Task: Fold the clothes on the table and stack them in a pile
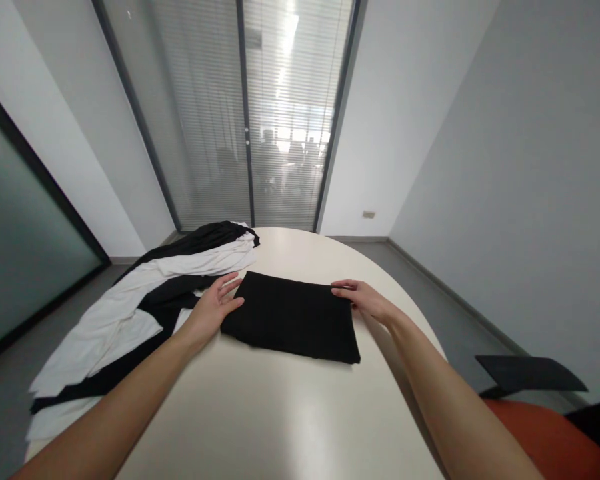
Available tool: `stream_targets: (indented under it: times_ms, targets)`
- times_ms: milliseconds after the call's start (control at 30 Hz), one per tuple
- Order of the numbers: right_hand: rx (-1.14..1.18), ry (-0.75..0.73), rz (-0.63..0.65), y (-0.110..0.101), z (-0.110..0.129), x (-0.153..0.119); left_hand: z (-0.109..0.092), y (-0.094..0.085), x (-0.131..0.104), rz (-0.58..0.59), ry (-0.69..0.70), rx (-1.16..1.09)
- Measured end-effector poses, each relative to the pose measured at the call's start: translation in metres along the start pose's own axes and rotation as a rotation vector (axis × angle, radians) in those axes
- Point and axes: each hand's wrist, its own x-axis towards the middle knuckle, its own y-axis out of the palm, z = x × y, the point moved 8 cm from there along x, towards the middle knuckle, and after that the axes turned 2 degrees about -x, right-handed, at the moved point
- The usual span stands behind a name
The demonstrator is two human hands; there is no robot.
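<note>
On the table [300, 407], the left hand [213, 310], loosely spread, and the right [363, 298], pinching a corner, seemingly steady the black cloth [290, 317].

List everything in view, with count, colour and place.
folded cloth: one, black, on the table between the hands
loose clothes: a pile, count unclear, black and white, table's left side
table: one, cream, in front
chair: one, orange and black, lower right
glass door: one, grey-framed, behind the table
wall plate: one, pale, low on the far wall
left hand: one, at the cloth's left edge
right hand: one, at its upper right corner
</note>
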Motion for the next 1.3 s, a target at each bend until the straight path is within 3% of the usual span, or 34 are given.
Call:
stream_targets:
  times_ms: [200,300,433,633,800,933,1133,1300]
  targets:
    - [-0.269,-0.097,0.086,-0.019,-0.001,0.0,-0.001,-0.014,0.003,-0.098,0.173,0.533]
    - [-0.374,-0.082,0.045,-0.018,0.008,0.008,0.003,-0.017,0.004,-0.084,0.27,0.708]
    - [-0.429,-0.1,0.099,0.006,0.034,0.028,0.013,-0.018,0.007,-0.038,0.303,0.783]
    - [-0.427,-0.039,0.352,0.049,0.05,0.047,0.014,-0.018,0.006,-0.025,0.342,0.805]
    - [-0.411,-0.11,0.414,0.053,0.049,0.047,0.015,-0.018,0.007,-0.019,0.325,0.787]
    - [-0.325,-0.089,0.242,0.019,0.035,0.06,0.016,-0.019,0.009,-0.023,0.333,0.787]
    - [-0.29,0.119,-0.111,-0.075,-0.018,0.086,0.015,-0.016,0.009,-0.024,0.321,0.812]
    - [-0.429,0.246,-0.33,-0.148,-0.052,0.09,0.012,-0.014,0.008,-0.026,0.351,0.821]
